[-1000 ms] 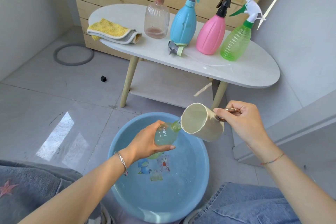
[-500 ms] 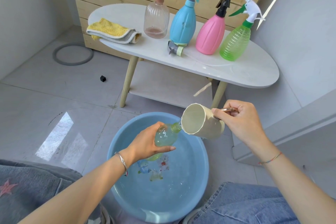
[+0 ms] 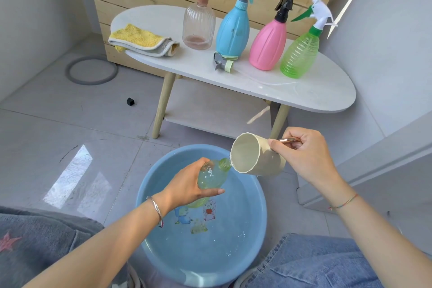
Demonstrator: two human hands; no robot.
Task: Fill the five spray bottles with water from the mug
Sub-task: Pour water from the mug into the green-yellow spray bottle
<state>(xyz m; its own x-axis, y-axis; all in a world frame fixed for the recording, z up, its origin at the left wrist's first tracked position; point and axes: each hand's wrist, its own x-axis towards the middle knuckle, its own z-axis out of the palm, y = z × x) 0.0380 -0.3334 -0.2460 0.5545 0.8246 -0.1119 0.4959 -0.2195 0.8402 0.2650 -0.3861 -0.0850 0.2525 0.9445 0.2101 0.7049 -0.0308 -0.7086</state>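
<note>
My left hand (image 3: 187, 188) grips a pale green capless bottle (image 3: 214, 176) tilted over the blue basin (image 3: 259, 213). In my right hand (image 3: 304, 156) is the cream mug (image 3: 256, 158), held by its handle and tipped so its rim meets the bottle's neck. On the white table (image 3: 315, 91) stand a clear bottle with a brown sprayer (image 3: 198, 25), a blue bottle (image 3: 232, 30), a pink bottle (image 3: 268, 48) and a green bottle (image 3: 300, 55). A loose grey and green spray head (image 3: 223, 64) lies in front of the blue bottle.
A yellow cloth (image 3: 140, 41) lies folded on the table's left end. A grey ring (image 3: 91, 70) and a small black cube (image 3: 130, 101) sit on the tiled floor. My knees in jeans flank the basin, which holds shallow water.
The mug has tipped slightly further toward the bottle's neck; both hands stay almost in place over the basin.
</note>
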